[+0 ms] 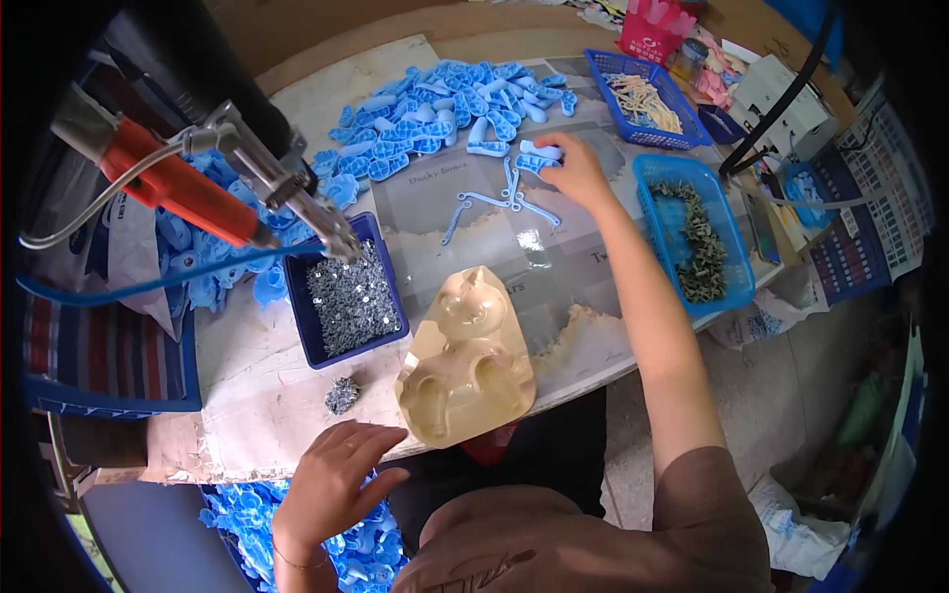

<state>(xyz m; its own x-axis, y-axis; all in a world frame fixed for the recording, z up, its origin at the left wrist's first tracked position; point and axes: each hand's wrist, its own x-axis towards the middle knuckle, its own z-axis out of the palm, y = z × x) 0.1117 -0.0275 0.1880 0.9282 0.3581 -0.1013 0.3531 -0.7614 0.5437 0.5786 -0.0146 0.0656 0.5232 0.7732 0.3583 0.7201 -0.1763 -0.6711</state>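
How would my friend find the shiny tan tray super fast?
Look at the table, along its near edge. Just right of the dark blue box full of small metal bits, close to the left hand, lies the tan tray. Unlike its blue neighbour, it's shiny tan with rounded shapes moulded in.

1. You are in a workshop, with the look of a small-parts assembly station.
2. At your left, a red-and-silver power tool (pixel 188 188) with a hose hangs over the bench (pixel 252 420).
3. Beneath its tip you have a dark blue tray (pixel 326 358) full of small metal pieces.
4. Across from you lies a heap of matching blue plastic parts (pixel 445 104); another heap (pixel 247 509) lies below the bench edge.
5. To your right, a light blue basket (pixel 733 304) and a darker basket (pixel 605 71) hold sorted small pieces.
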